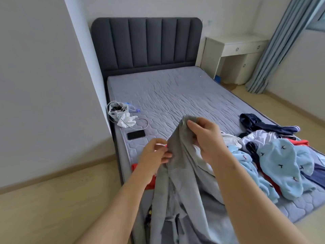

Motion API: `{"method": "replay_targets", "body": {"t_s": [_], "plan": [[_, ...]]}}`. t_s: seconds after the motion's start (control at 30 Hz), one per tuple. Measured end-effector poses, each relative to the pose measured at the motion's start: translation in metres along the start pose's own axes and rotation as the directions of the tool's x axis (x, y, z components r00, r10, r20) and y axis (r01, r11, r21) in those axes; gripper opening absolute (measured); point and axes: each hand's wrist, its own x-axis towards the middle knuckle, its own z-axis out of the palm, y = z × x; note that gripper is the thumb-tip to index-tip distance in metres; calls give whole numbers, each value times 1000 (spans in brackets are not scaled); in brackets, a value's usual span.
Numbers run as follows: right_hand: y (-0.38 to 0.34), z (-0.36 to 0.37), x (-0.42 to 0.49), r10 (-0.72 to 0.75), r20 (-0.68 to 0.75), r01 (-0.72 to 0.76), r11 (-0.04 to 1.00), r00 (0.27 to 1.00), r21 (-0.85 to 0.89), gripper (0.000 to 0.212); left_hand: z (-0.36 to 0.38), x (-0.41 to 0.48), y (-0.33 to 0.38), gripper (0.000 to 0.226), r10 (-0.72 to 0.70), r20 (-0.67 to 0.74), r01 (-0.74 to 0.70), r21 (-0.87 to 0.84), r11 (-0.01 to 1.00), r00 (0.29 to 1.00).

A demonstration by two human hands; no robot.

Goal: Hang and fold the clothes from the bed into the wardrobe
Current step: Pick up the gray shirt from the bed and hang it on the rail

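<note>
Pale walls and a wooden floor surround one bed, whose grey quilted mattress (pixel 175 95) ends at a dark padded headboard (pixel 146 43), far beyond both hands.

Head view: two bare hands hold up one grey garment (pixel 177 182) over the near end of the mattress. The left hand (pixel 154 152) pinches its edge between thumb and curled fingers. The right hand (pixel 205 138), a little higher, grips the top of the cloth with fingers closed around it. The rest of the garment hangs down below the hands, toward the camera.

Right of the right hand lies a pile of clothes: light-blue pieces (pixel 279 166) printed with small dark bird-like figures, one navy piece (pixel 260 124) with white stripes, and a shiny white one (pixel 255 138). How many blue pieces there are I cannot tell, because they overlap. Under the left wrist shows something red (pixel 151 182).

Beyond the left hand, slightly left, lies one black phone (pixel 136 134), screen dark, and further one white bag (pixel 119 111) with cables.
</note>
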Motion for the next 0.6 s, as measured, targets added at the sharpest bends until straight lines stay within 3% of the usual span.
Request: {"method": "replay_targets", "body": {"t_s": [0.17, 0.33, 0.6], "plan": [[-82, 19, 3, -198, 8, 195, 967, 980, 163, 24, 6, 10, 73, 11, 251, 56, -240, -150, 959, 966], [-152, 40, 6, -316, -9, 299, 887, 949, 353, 23, 16, 8, 151, 28, 473, 243, -443, -167, 881, 847], [-245, 44, -10, -495, -37, 463, 781, 868, 419, 20, 13, -9, 243, 12, 709, 151, -713, -41, 700, 688]]}}
